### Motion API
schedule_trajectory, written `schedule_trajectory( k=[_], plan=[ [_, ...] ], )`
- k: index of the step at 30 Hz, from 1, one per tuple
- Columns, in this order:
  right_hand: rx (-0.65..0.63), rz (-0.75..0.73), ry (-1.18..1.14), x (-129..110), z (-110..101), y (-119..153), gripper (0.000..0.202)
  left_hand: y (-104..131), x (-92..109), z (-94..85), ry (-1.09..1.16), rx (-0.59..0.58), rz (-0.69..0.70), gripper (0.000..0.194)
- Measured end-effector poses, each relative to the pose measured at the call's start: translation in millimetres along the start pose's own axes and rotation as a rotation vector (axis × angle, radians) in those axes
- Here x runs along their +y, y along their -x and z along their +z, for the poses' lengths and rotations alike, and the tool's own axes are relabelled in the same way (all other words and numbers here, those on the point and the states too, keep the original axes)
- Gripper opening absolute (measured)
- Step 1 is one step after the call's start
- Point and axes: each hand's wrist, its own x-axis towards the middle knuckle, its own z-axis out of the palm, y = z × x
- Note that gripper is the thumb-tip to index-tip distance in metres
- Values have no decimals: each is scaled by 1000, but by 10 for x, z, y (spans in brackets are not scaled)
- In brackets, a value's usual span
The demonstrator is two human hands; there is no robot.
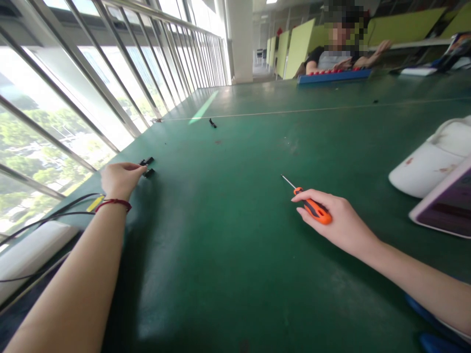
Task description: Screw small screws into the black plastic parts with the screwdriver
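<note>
An orange and black screwdriver (317, 211) lies in my right hand (340, 220), its thin metal shaft pointing up and left over the green table (221, 255). My fingers are closed around the handle. Far to the left, near the table's edge, my left hand (120, 180) pinches at some small black parts (149, 172) whose kind I cannot make out. A red string bracelet (114, 202) circles that wrist. Farther back on the table rests another small black piece (212, 123), apart from both hands.
A metal railing (172, 34) runs along the left side. Cables (69, 214) and a white box (37, 250) sit at lower left. On the right stand a white container (434, 162) and a tablet-like object (447, 206). A person (336, 59) sits behind a blue tray (334, 76).
</note>
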Motion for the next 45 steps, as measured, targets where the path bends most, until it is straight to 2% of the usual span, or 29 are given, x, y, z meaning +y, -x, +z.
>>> schedule_trajectory(
  k=[10,22,28,30,32,35,38,40,43,45],
  plan=[
    [-30,25,3,-12,-8,-4,18,71,42,-17,-30,-65,-33,37],
    [-41,41,-3,-11,-7,-5,19,53,18,-7,-38,-102,12,41],
    [-39,42,-4,-11,0,-4,19,42,-45,62,-83,-73,32,37],
    [-39,39,2,-13,4,-5,19,41,4,59,-80,-49,35,34],
    [-36,31,14,-17,6,-5,19,71,152,38,-35,-12,88,31],
    [-14,14,16,-28,-3,1,19,268,564,37,138,17,315,29],
    [9,-6,-28,-45,-24,11,21,712,1043,165,372,-138,542,26],
    [56,-30,-86,-52,-38,17,24,1091,1278,319,474,-283,663,19],
    [191,-65,-162,-46,-45,19,23,1588,1424,552,510,-380,902,14],
    [286,-88,-207,-41,-43,24,20,1784,1418,652,480,-401,1039,15]
  ],
)
